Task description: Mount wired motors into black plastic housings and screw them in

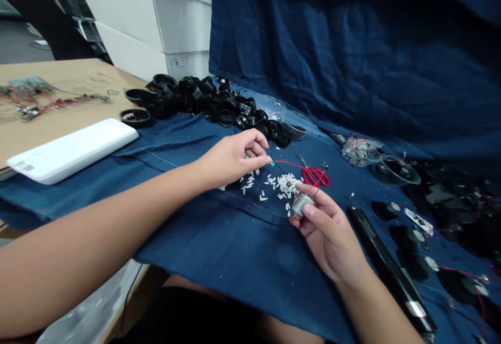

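Two hands work over a blue denim cloth [219, 260]. The left hand [230, 160] pinches a red wire [289, 164] at its green tip; the right hand [329, 234] clamps a small silver DC motor [302, 204], just beside white plastic pieces [270, 183]. Keeping the wire slack is advisable.

No readable text; carton label [177, 63] too blurred.

Silver motor [302, 204] gripped in right hand [326, 234]; left hand [235, 158] pinches green-tipped red wire [287, 164]; its loose coil [315, 176] sits just above the motor.
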The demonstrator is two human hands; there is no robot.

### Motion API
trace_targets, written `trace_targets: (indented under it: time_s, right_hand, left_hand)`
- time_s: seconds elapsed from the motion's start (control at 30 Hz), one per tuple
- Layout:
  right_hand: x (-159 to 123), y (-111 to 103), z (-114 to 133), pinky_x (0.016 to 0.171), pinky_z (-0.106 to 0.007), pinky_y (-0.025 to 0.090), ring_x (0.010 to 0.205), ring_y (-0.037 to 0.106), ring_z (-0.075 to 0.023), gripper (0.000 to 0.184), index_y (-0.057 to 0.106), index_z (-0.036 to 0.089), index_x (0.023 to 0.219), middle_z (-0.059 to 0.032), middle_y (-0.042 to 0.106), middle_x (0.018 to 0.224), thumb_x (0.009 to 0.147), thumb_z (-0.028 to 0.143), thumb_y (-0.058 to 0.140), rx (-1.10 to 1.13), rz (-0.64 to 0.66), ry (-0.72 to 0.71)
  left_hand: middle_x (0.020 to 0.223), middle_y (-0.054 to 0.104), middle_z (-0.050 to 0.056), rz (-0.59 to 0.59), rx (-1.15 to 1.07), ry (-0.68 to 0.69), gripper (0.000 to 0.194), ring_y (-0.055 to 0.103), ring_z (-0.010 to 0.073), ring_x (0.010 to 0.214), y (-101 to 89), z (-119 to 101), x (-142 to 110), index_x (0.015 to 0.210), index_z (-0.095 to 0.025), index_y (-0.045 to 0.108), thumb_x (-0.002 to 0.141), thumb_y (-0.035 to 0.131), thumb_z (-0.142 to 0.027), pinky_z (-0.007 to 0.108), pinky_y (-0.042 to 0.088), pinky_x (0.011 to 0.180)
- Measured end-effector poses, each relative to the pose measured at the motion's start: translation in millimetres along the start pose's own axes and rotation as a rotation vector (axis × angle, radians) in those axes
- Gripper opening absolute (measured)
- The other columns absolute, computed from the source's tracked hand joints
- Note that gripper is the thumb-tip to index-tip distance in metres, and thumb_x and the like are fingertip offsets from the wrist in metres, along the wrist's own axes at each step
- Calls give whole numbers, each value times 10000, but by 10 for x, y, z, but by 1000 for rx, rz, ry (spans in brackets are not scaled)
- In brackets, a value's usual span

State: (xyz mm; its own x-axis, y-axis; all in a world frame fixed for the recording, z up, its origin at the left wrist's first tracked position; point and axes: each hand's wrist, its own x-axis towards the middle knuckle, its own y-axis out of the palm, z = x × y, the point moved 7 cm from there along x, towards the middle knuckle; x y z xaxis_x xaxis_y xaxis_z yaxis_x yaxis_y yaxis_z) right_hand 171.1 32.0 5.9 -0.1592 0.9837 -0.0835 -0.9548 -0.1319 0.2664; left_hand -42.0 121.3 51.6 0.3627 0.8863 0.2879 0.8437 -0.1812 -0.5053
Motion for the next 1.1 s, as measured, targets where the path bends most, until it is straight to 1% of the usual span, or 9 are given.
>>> trace_targets:
  time_s: [0.1,0.2,0.3,0.4,0.47,0.63,0.77,0.97,1.1]
  right_hand:
    - [4,-10,44,762,-217,551,815,612,-118,371,765,247,1201,-30,658,969,860,346,871,84,-4,-36]
    - [-4,-54,119,779,-230,580,870,647,-133,269,777,261,1141,-43,684,1071,887,314,846,106,-37,-109]
    - [-17,-92,179,784,-238,598,887,661,-137,245,776,285,1146,-49,695,1158,908,309,827,105,-71,-150]
    - [-18,-102,218,768,-227,589,857,645,-124,240,776,283,1149,-48,696,1146,916,319,820,118,-68,-175]
    - [-12,-106,229,757,-220,578,853,637,-120,231,776,277,1142,-45,692,1145,919,322,818,122,-63,-186]
    - [8,-121,208,748,-228,569,846,613,-121,226,774,275,1133,-45,687,1121,919,333,821,95,-73,-189]
    - [17,-116,175,731,-253,570,830,593,-126,231,768,273,1126,-54,676,1123,911,333,825,86,-77,-168]
    - [15,-104,178,734,-255,569,823,594,-124,237,764,274,1145,-51,669,1109,919,330,813,85,-62,-161]
    - [19,-115,198,729,-242,561,818,588,-115,227,766,277,1142,-44,658,1117,925,328,805,90,-77,-164]
  left_hand:
    - [953,728,8,28,194,30,176,656,177,856,-41,23,14,1053,-221,649,931,684,-343,294,447,770]
    - [867,701,0,144,365,43,44,589,177,777,-1,63,-4,880,-226,697,884,685,-268,295,362,703]
    - [815,691,-1,264,465,22,102,565,170,718,34,122,-33,817,-231,708,886,680,-301,292,319,645]
    - [763,694,-13,365,516,-16,140,574,163,670,43,195,-53,842,-250,736,872,717,-385,288,320,618]
    - [748,695,-12,399,541,-36,155,575,163,653,34,239,-56,842,-254,743,856,733,-408,289,319,607]
    - [764,713,-4,417,562,-62,111,580,164,657,26,296,-66,870,-261,757,866,695,-353,289,310,592]
    - [751,723,2,416,566,-81,130,587,161,651,29,322,-80,820,-252,765,858,643,-276,292,315,597]
    - [802,749,1,411,591,-115,108,613,174,684,-3,362,-81,885,-268,776,837,689,-311,288,324,602]
    - [777,744,8,415,618,-124,117,607,171,663,-8,343,-87,867,-262,782,837,670,-277,289,327,603]
